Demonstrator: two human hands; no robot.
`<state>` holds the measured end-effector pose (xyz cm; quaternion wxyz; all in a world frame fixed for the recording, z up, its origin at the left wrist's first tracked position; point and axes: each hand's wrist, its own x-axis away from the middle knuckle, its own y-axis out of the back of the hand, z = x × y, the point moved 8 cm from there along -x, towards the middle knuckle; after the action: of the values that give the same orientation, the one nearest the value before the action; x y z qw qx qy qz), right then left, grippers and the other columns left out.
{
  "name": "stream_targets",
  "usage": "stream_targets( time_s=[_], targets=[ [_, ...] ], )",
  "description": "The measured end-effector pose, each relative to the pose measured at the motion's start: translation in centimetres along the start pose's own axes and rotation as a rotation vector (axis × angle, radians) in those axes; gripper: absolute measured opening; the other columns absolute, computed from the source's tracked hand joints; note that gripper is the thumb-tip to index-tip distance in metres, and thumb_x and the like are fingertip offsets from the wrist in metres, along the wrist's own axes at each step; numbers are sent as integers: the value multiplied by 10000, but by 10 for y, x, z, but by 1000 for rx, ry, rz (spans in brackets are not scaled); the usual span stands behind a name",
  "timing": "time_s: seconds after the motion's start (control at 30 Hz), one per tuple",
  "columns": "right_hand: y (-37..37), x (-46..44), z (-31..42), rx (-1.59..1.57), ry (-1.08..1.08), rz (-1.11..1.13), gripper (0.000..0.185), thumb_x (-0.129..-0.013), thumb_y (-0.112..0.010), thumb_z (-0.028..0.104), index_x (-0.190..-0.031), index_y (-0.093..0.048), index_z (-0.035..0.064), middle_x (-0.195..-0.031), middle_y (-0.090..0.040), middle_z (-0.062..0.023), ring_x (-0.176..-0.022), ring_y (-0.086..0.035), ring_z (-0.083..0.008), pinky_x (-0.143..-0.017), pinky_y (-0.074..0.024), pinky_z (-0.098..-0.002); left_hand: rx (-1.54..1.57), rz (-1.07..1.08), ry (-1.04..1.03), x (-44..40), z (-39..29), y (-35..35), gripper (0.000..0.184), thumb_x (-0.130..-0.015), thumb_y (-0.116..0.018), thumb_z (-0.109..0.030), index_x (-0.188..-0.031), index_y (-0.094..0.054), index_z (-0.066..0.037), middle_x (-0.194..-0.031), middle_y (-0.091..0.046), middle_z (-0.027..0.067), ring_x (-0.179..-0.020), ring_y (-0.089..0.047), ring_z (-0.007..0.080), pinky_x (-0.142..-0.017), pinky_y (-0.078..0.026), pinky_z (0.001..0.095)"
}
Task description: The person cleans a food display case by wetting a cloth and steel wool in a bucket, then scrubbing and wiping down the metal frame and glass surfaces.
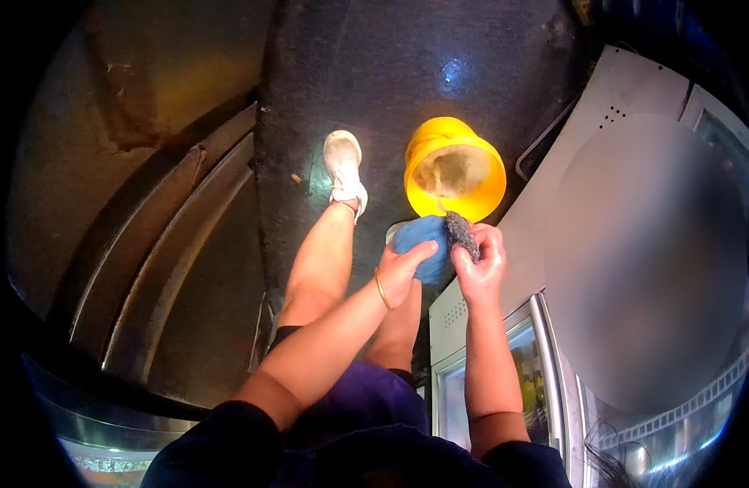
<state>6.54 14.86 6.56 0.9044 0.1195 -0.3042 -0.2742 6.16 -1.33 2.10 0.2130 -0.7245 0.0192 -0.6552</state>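
Note:
My left hand (409, 264) is closed on a folded blue cloth (423, 240), thumb across its near side. Pinched in my right hand (482, 264) is a dark grey, crinkled scouring pad (461, 234), held right beside the cloth's edge. Just beyond both hands stands a yellow bucket (418, 163) on the floor. Murky greyish-brown water appears inside the bucket, with foam on it. The fingertips under the blue cloth are hidden.
Dark wet-looking floor (350, 65) stretches ahead. A white shoe (343, 167) is planted left of the bucket. Curved metal ledges (159, 252) run along the left. On the right stands a pale cabinet (525, 220) with a glass-fronted door (521, 342) and bottles behind it.

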Motion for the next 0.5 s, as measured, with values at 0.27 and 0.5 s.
stream_targets(
  time_s=[0.27,0.5],
  targets=[
    [-28,-13,-38,-335,-443,308,455,-863,-590,56,-1315,-543,46,-1240,-583,-64,-1130,-535,-166,-1002,-411,-303,18,28,-22,-6,6,-1,455,-858,-728,-52,-1293,-595,-59,-1205,-656,42,-1081,-630,150,-953,-505,326],
    [-12,-87,-38,-89,-249,387,338,-773,-599,-4,-1109,-637,20,-994,-655,-34,-936,-614,-144,-854,-486,-281,51,-48,-54,-12,-4,2,419,-844,-730,-64,-1248,-618,-49,-1150,-677,65,-1024,-655,177,-898,-532,342]
  ],
)
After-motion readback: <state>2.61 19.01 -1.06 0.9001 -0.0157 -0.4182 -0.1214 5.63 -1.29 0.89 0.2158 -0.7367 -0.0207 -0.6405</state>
